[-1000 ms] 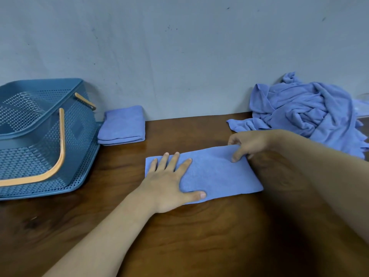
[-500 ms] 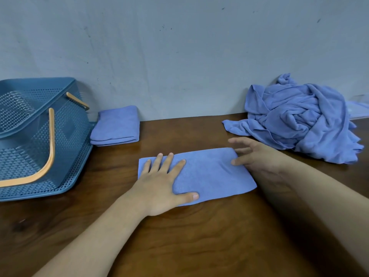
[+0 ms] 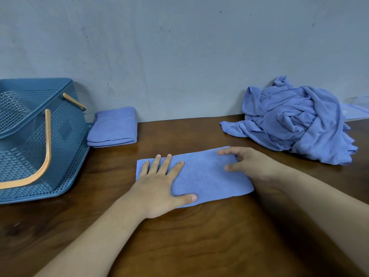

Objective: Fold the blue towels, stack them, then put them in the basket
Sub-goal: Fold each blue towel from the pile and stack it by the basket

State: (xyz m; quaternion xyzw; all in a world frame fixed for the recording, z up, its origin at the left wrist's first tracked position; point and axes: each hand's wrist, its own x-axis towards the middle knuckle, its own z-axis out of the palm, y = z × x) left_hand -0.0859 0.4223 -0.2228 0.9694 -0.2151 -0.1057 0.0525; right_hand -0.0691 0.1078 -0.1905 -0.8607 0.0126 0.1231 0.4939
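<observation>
Head view: towel strip (image 3: 207,176) is lying mid-worktop (image 3: 199,236), long axis running left-right. Left hand (image 3: 159,182) is pressing flat on its left end, fingers spread. Right hand (image 3: 251,164) is resting on the right end, fingers loose, probably pinching nothing. Next fold is likely going right-to-left, and the right hand is sitting nearer that edge. Folded towel (image 3: 113,126) is waiting beside the basket (image 3: 60,136).

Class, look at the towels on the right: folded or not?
Not folded: the towel heap lies crumpled and twisted, loose edges trailing onto the table.
</observation>
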